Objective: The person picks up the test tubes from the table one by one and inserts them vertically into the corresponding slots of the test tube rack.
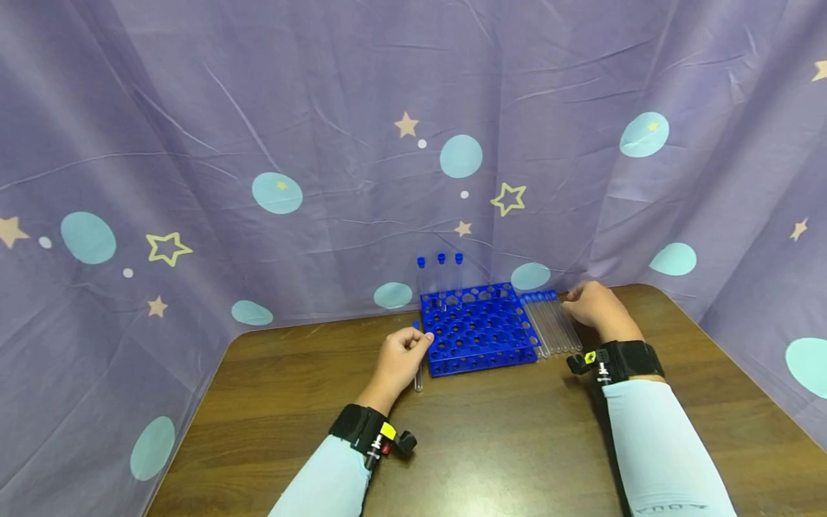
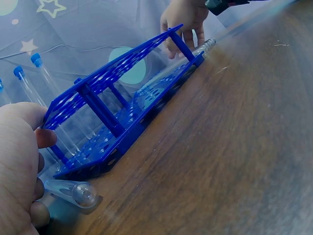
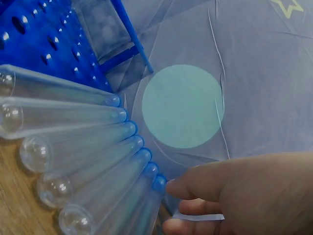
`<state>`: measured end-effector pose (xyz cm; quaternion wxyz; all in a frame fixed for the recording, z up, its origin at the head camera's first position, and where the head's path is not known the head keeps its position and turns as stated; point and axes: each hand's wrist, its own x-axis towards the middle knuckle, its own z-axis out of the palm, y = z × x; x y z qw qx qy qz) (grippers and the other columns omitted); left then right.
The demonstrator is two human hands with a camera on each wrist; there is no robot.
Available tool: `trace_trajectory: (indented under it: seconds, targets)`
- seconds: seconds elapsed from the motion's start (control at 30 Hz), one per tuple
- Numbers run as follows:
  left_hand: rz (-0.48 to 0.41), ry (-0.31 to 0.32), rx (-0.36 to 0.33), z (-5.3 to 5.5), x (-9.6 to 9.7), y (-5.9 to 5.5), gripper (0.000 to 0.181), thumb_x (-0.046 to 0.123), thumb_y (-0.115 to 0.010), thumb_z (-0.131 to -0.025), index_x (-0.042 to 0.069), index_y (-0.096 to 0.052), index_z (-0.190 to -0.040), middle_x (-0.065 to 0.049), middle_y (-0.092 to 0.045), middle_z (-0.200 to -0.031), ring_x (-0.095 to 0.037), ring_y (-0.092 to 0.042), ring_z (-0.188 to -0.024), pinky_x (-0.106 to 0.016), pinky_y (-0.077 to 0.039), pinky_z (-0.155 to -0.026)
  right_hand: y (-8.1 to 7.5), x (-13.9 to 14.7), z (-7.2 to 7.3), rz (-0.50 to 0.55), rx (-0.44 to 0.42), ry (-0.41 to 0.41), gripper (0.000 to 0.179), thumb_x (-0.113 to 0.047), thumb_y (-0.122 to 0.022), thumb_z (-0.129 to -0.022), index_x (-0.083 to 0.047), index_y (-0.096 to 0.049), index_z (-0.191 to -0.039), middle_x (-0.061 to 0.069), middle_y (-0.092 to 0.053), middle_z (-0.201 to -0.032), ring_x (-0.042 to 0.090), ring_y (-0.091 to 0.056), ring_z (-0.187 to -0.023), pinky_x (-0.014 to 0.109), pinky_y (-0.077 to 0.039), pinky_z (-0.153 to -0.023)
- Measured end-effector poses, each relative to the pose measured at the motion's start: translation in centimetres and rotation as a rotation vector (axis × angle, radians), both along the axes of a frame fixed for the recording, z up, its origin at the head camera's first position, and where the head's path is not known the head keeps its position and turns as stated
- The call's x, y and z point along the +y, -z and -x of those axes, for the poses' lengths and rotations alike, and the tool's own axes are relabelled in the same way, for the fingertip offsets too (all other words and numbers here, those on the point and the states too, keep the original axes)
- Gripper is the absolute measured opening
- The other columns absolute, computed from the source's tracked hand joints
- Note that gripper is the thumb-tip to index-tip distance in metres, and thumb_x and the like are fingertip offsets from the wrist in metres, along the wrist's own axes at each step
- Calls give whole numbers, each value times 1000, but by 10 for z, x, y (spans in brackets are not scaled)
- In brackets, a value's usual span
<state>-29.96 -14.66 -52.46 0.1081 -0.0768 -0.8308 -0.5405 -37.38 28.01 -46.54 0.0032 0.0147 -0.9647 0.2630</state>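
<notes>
Rack (image 1: 481,352): shiny blue plastic, two perforated plates joined by posts. Left hand (image 1: 398,359) pinches upper plate's left edge between thumb and finger. Lone clear tube (image 1: 418,379), round-bottomed, just beside rack, under that hand. Three capped tubes (image 1: 442,276) upright at rack's rear left. Right hand (image 1: 597,312): fingers loosely apart — one fingertip at endmost cap (image 3: 159,183) of loose tube row (image 1: 550,323), right of rack. Wood-grained table (image 1: 491,431) stretches wide in front — wrinkled curtain (image 1: 362,179) along rear edge.

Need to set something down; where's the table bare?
Bare table: in front of the blue rack, between the sleeves; and left of the left hand. Crowded: right of the rack, where capped tubes lie beside the right hand.
</notes>
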Motion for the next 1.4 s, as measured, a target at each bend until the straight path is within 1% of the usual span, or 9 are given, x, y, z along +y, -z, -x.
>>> trace_trajectory:
  seconds: [0.17,0.3,0.5,0.77,1.1,1.17,1.23,1.3,1.4]
  targets:
    - [11,-2,15,0,0,-1,31,30,-79,-108,11,-77,-84,11,-51,-66,-7,-51,-60,-25,-46,-62,4,2,1,16,-26,-9,39,-30,-75,-100,5,-78,-118,33,-76,-129,53,-71,-119,67,-56,-105]
    - [12,-3,12,0,0,-2,31,29,-80,-108,11,-76,-83,11,-50,-66,-8,-50,-61,-25,-45,-62,7,2,3,24,-37,-12,38,-28,-73,-99,5,-79,-117,31,-78,-125,48,-73,-113,64,-57,-104]
    - [16,-7,2,0,0,-2,31,29,-80,-108,13,-75,-82,11,-49,-66,-8,-49,-63,-25,-43,-63,8,2,4,25,-40,-14,34,-25,-74,-96,4,-80,-114,27,-80,-115,41,-73,-103,57,-60,-95]
    - [8,-3,19,0,-1,-2,33,30,-80,-108,12,-74,-82,10,-48,-65,-8,-50,-62,-26,-45,-64,6,0,3,25,-41,-28,28,-24,-78,-96,1,-83,-107,24,-81,-114,40,-73,-102,58,-59,-95]
    - [5,-5,19,0,-1,0,32,28,-80,-108,12,-74,-81,10,-47,-66,-8,-49,-63,-26,-45,-65,8,-1,4,11,-62,-10,23,-24,-76,-97,-3,-83,-101,19,-81,-110,34,-71,-95,50,-59,-87]
    - [8,-7,17,0,0,0,32,29,-80,-108,12,-74,-81,11,-47,-66,-8,-49,-63,-26,-45,-65,8,-1,5,3,-61,-10,20,-24,-76,-97,-5,-83,-97,16,-80,-104,31,-69,-91,47,-58,-83]
    - [11,-8,16,1,0,0,31,29,-80,-108,12,-75,-82,11,-48,-66,-8,-50,-63,-26,-45,-65,8,-2,4,-7,-64,-6,18,-24,-76,-97,-9,-80,-88,11,-77,-96,28,-67,-85,44,-55,-77]
    - [13,-8,14,1,0,1,32,30,-80,-108,11,-75,-83,11,-48,-67,-9,-50,-63,-26,-45,-65,8,-2,3,-14,-66,-1,22,-24,-76,-97,-13,-74,-78,6,-71,-86,26,-62,-80,41,-51,-72]
    - [15,-8,12,1,0,1,31,30,-80,-108,12,-74,-83,10,-49,-68,-9,-50,-64,-26,-44,-65,8,-3,2,-20,-74,9,33,-24,-75,-97,-19,-60,-68,-2,-58,-73,22,-55,-72,39,-44,-65]
